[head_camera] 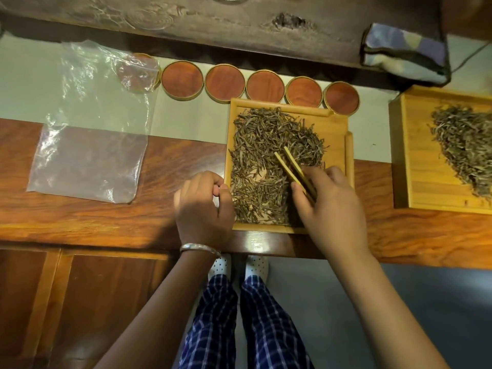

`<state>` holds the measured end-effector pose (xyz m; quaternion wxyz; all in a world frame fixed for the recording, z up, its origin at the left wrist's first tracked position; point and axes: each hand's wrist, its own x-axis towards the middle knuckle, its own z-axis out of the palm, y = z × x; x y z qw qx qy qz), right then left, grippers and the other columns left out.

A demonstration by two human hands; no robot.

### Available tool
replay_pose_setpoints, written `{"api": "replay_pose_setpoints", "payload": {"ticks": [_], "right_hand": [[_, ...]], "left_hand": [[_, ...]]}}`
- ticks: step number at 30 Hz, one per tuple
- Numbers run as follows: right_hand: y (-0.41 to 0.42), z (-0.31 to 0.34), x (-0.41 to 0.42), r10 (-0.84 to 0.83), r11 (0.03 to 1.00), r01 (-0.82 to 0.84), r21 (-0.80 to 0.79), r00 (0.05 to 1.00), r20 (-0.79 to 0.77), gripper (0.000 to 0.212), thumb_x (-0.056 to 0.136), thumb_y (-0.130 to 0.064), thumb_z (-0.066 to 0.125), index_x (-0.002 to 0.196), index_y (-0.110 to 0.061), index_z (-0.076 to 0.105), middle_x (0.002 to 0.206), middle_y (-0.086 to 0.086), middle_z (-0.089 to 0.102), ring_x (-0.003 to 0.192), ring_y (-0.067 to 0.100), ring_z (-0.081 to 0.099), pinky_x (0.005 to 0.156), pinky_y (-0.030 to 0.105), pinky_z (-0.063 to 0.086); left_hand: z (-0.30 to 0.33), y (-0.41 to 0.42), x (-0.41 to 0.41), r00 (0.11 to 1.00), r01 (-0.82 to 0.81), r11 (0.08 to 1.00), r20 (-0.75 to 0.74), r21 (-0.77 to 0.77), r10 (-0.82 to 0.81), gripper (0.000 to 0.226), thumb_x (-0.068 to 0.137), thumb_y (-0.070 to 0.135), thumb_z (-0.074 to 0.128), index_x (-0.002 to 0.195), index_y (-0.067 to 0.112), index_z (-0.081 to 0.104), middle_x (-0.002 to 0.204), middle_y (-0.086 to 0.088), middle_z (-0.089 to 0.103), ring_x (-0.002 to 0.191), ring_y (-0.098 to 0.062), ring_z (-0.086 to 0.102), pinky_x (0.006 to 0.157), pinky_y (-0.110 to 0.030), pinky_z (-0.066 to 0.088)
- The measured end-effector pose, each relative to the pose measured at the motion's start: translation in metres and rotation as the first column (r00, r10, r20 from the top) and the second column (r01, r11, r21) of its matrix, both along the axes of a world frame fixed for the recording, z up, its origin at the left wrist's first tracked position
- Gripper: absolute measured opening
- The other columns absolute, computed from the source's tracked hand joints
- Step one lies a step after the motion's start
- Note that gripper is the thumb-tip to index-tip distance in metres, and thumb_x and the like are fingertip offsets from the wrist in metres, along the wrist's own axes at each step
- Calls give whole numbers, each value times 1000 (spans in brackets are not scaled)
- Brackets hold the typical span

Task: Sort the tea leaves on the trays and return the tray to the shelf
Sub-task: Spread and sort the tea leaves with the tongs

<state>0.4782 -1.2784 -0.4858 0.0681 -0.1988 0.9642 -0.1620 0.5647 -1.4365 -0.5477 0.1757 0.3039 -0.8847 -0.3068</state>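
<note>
A square bamboo tray (338, 123) lies on the wooden counter in front of me, spread with dark dried tea leaves (266, 134). My right hand (332, 206) grips bamboo tongs (292, 166), whose two tips stand slightly apart over the middle of the leaves. My left hand (205, 209) sits at the tray's left rim with its fingers curled; thumb and forefinger meet, and whether they pinch a leaf cannot be told. A second bamboo tray (415, 166) with a pile of paler tea leaves (466, 145) lies at the right edge.
Several round tins with red-brown lids (223, 82) line the back of the counter. A clear plastic bag (90, 145) lies flat at the left. A folded cloth (404, 51) rests on the dark shelf behind. The counter's front edge runs just below the tray.
</note>
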Motion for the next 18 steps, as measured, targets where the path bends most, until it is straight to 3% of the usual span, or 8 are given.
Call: {"api": "replay_pose_setpoints", "payload": {"ticks": [7, 14, 18], "right_hand": [[-7, 3, 11, -2, 999, 2, -49, 1000, 11, 31, 91, -32, 58, 116, -15, 61, 97, 5, 55, 79, 23, 57, 58, 25, 36], [-32, 0, 8, 91, 996, -90, 14, 996, -26, 29, 94, -32, 53, 114, -12, 60, 98, 7, 54, 86, 22, 56, 58, 24, 38], [-4, 4, 3, -41, 993, 34, -111, 997, -61, 28, 92, -31, 57, 114, -13, 61, 95, 6, 54, 79, 22, 56, 56, 26, 42]], "left_hand": [[0, 0, 0, 1000, 0, 1000, 18, -11, 1, 6, 81, 13, 51, 76, 15, 52, 71, 7, 43, 67, -12, 35, 67, -27, 21], [-2, 1, 0, 999, 0, 999, 48, -41, 2, 5, 82, 12, 51, 78, 14, 52, 73, 6, 42, 70, -11, 32, 70, -28, 22], [0, 2, -2, 999, 0, 999, 40, -39, 1, 6, 82, 12, 49, 77, 11, 52, 72, 4, 41, 71, -14, 33, 69, -29, 22]]}}
